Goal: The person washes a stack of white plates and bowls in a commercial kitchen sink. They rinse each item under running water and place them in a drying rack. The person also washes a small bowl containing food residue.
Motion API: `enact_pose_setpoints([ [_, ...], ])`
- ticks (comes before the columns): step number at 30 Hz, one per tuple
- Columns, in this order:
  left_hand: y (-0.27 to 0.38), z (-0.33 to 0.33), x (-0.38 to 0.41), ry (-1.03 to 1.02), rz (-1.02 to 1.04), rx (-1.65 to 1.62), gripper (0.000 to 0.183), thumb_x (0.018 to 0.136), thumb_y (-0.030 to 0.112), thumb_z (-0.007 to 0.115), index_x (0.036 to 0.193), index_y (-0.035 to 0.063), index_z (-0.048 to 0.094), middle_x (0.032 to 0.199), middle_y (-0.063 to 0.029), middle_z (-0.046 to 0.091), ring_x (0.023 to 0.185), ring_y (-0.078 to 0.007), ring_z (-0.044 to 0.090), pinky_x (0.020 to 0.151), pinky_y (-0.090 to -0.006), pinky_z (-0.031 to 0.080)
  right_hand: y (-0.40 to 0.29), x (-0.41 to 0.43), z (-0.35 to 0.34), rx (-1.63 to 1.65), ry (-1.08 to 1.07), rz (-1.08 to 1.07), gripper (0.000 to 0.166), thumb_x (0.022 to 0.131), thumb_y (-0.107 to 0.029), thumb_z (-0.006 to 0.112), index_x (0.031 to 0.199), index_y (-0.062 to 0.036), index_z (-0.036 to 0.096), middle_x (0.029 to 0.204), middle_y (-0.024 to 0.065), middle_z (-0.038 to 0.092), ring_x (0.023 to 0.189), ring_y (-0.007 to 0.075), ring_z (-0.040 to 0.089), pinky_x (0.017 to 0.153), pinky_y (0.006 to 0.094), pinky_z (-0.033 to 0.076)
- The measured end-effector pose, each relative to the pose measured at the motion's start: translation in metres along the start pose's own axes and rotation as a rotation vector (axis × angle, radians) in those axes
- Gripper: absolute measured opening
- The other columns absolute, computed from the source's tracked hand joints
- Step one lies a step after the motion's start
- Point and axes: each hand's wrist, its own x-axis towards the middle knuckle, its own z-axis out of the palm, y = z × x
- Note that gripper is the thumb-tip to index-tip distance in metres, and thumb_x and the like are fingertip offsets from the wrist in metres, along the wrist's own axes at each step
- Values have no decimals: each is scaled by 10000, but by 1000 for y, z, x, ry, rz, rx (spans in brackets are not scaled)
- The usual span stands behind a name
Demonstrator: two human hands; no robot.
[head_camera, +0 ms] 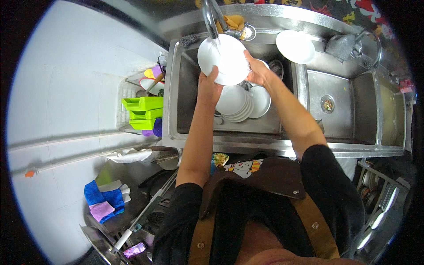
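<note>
Both my hands hold a round white plate (pixel 225 59) over the left sink basin. My left hand (pixel 210 86) grips its lower left edge with the thumb on top; my right hand (pixel 256 70) holds the right rim. Water runs onto the plate from the chrome faucet (pixel 210 23) right above it. Below, a fanned stack of white plates (pixel 232 101) lies in the basin, with another white plate (pixel 260 102) leaning beside it. Part of a further white dish shows behind my right hand. The plate I hold hides some of what lies under it.
A white plate (pixel 295 47) rests on the ledge behind the divider. The right basin (pixel 331 82) has food scraps in its drain strainer (pixel 328 104). Green plastic bins (pixel 143 104) stand left of the sink. A grey cloth (pixel 340 47) hangs at the back right; a yellow cloth (pixel 233 22) lies behind the faucet.
</note>
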Motion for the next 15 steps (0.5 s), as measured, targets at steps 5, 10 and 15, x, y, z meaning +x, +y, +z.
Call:
enact_pose_setpoints([
  [5,2,-19,24,27,-88,-99,541,987,323,419,1391,-6,273,1364,-175,405,1239,-329,443,1024,-463,412,33,-28,11,320,-132,-163,475,939,-173,538,1324,25,342,1302,163,497,1171,279,531,976,451,472],
  [10,-48,-31,47,145,-105,-224,695,956,574,261,1418,54,281,1398,-148,386,1280,-322,398,1036,-444,386,27,-47,34,-14,-15,-229,403,928,-141,558,1280,2,424,1236,138,549,1122,244,568,944,399,509],
  [15,-80,38,22,189,-198,-437,717,877,653,274,1356,137,411,1319,-78,497,1153,-307,512,949,-440,442,33,-41,22,22,75,-397,370,918,-128,570,1243,5,451,1163,137,579,1056,228,597,892,377,548],
])
